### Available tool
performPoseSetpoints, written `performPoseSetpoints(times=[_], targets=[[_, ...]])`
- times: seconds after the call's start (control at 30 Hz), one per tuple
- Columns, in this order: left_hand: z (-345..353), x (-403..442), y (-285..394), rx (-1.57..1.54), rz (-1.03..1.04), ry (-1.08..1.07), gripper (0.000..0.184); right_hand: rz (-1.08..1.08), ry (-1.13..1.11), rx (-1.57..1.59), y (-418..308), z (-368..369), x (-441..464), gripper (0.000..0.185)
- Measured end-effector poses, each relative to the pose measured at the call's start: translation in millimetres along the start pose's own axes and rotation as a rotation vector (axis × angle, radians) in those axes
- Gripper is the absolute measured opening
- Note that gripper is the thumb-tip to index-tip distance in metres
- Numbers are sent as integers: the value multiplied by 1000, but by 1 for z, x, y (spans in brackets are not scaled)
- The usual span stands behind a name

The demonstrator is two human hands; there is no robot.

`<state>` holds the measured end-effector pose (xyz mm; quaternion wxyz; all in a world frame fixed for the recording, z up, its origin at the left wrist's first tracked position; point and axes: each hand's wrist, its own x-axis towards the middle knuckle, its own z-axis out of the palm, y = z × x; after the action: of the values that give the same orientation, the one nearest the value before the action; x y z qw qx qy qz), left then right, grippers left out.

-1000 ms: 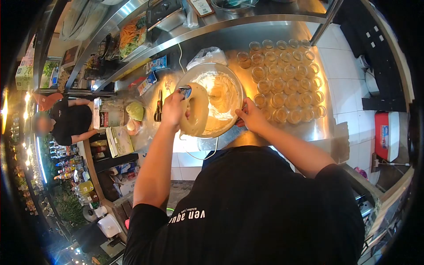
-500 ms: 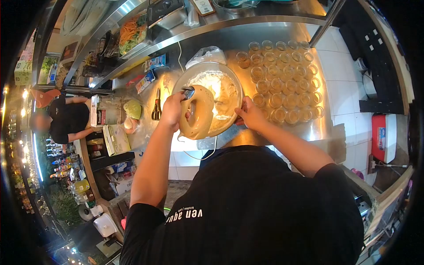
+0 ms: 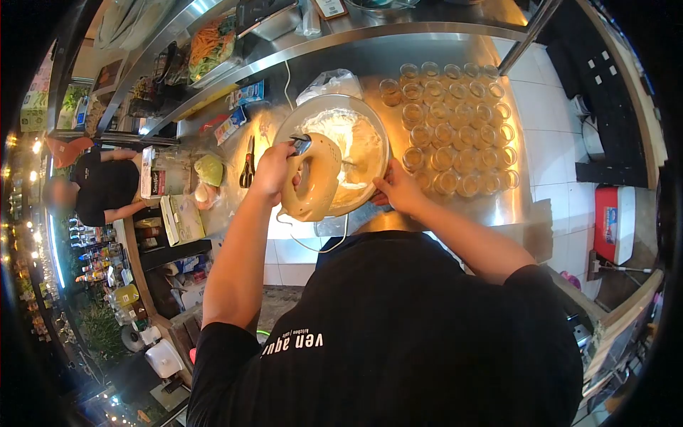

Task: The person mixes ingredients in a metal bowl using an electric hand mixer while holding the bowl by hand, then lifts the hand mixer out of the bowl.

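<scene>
My left hand (image 3: 273,171) is wrapped round the handle of a cream-coloured hand mixer (image 3: 324,174), held over a large round bowl (image 3: 385,135). Pale, whipped-looking cream (image 3: 366,146) fills the bowl, with whiter streaks toward the far side. The mixer's body hides its beaters. At the near right of the bowl, my right hand (image 3: 400,188) grips the rim between thumb and fingers. The mixer's white cord (image 3: 346,231) loops down at the table's front edge.
Rows of small glass jars (image 3: 466,135) stand right of the bowl on the steel table. Black-handled scissors (image 3: 247,169) and a clear plastic bag (image 3: 329,84) lie nearby. A steel shelf (image 3: 370,37) runs above the back. Another person (image 3: 107,181) stands at the far left.
The bowl and mixer sit slightly further left and up in view, and the whole view has shifted a little. Both hands keep their holds.
</scene>
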<state>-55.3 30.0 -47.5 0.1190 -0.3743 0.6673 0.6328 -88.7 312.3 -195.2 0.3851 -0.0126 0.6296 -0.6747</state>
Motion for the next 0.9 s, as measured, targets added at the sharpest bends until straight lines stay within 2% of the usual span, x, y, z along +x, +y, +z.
performPoseSetpoints(times=[0.1,0.13,0.2,0.23,0.27,0.33,0.37,0.4,0.47,0.53,0.6,0.63,0.73,0.87,0.9], targets=[[10,3,-8,-135,96,103,41,166,-307,-29,3,1,-14,44],[12,4,-10,-133,92,101,41,169,-305,-26,3,-2,-14,44],[18,1,-14,-101,231,143,49,326,-457,-173,1,-9,-9,47],[15,-3,-12,-100,226,140,49,282,-360,-253,-1,-13,-6,43],[9,-9,-9,17,212,78,49,286,-360,-251,-1,-15,-6,43],[3,-20,2,134,197,19,49,132,-61,-79,-14,-14,-11,38],[1,-25,7,164,160,-18,49,78,7,2,-21,-12,-13,31],[0,-27,8,194,123,-54,49,80,5,4,-14,-11,-6,31],[4,-19,0,126,128,-10,50,-61,68,129,9,-7,12,26],[13,-8,-8,57,140,31,50,-22,13,145,13,-3,12,25],[23,4,-17,-104,281,104,52,23,-35,154,14,1,8,25],[21,8,-19,-42,300,131,51,26,-55,158,13,4,7,24],[8,-2,-8,59,184,131,49,38,-69,154,8,5,3,24],[-1,-9,2,114,123,1,38,31,-99,175,13,3,7,23],[3,-8,-1,55,124,59,34,30,-100,175,13,2,9,23]])
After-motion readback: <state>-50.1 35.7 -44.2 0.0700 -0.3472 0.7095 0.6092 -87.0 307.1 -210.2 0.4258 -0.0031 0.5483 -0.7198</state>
